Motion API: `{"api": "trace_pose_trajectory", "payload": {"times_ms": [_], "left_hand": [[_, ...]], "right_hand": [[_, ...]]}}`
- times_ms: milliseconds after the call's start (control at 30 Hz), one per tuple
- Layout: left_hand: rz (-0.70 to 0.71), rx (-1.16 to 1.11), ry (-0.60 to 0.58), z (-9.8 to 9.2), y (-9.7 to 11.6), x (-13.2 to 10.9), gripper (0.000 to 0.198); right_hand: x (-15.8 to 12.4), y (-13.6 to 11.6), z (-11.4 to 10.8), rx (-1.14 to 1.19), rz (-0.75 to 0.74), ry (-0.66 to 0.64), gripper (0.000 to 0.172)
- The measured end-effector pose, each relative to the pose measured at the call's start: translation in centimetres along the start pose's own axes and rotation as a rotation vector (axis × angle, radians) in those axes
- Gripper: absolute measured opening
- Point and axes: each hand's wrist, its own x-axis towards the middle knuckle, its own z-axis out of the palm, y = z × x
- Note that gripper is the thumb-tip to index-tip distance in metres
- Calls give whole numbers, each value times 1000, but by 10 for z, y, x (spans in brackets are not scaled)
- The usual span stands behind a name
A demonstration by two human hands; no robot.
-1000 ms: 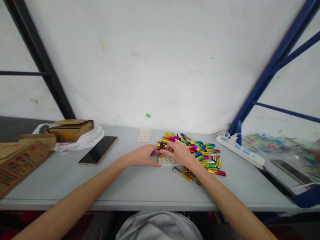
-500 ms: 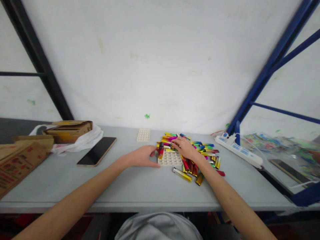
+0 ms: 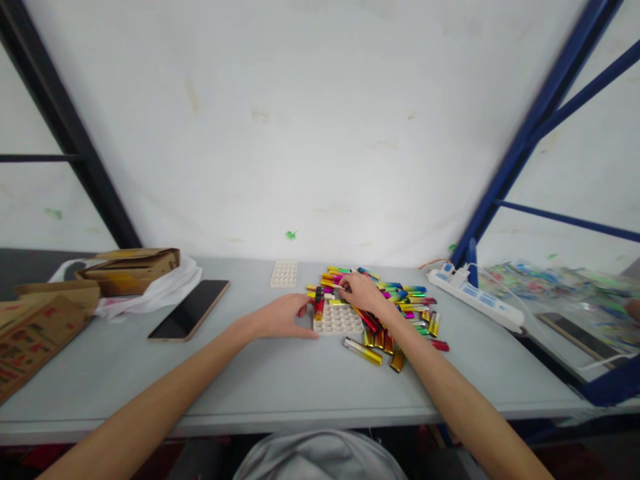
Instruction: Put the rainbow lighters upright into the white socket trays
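A white tray with rows of round holes (image 3: 337, 322) lies on the table before me. Red-and-gold lighters (image 3: 319, 308) stand upright at its left end, dark tops up. My left hand (image 3: 284, 317) rests at that end, thumb and fingers spread around the corner, thumb by the tray's near edge. Beyond the tray, my right hand (image 3: 364, 293) reaches into a pile of shiny coloured lighters (image 3: 407, 293). Its fingers are curled and pinched on a lighter, mostly hidden beneath them. One yellow lighter (image 3: 363, 351) lies apart in front of the tray.
A second white tray (image 3: 284, 274) lies near the wall. To the left are a phone (image 3: 190, 311), a cardboard box in a white bag (image 3: 133, 272) and another carton (image 3: 47, 333). A power strip (image 3: 475, 297) with cables lies at right, near a blue metal frame (image 3: 525, 147).
My right hand has drawn slightly left and its fingers have curled in onto a lighter. The left hand stays at the tray's end. The view has shifted slightly.
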Motion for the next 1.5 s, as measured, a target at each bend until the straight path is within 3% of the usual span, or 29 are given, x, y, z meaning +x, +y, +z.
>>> {"api": "trace_pose_trajectory", "payload": {"times_ms": [167, 333, 433, 567, 800, 900, 1033, 1367, 1500], "left_hand": [[13, -3, 9, 0, -1, 0, 57], [14, -10, -3, 0, -1, -1, 58], [12, -12, -6, -1, -1, -1, 59], [4, -16, 5, 0, 0, -1, 59], [-3, -6, -5, 0, 0, 0, 58], [12, -17, 1, 0, -1, 0, 57], [-4, -19, 13, 0, 0, 0, 56], [-10, -16, 13, -2, 5, -1, 55], [2, -18, 10, -2, 4, -1, 55]], "right_hand": [[-2, 5, -6, 187, 73, 182, 21], [-4, 5, -18, 930, 165, 386, 35], [-7, -7, -26, 1388, 186, 375, 43], [-15, -31, -34, 1617, 178, 235, 48], [-22, -52, -29, 1452, 259, 95, 61], [-22, -54, -21, 1275, 327, 182, 66], [-22, -54, -12, 1183, 362, 272, 60], [-25, -52, -11, 1178, 284, 157, 67], [-31, -55, -21, 997, 154, 193, 62]]}}
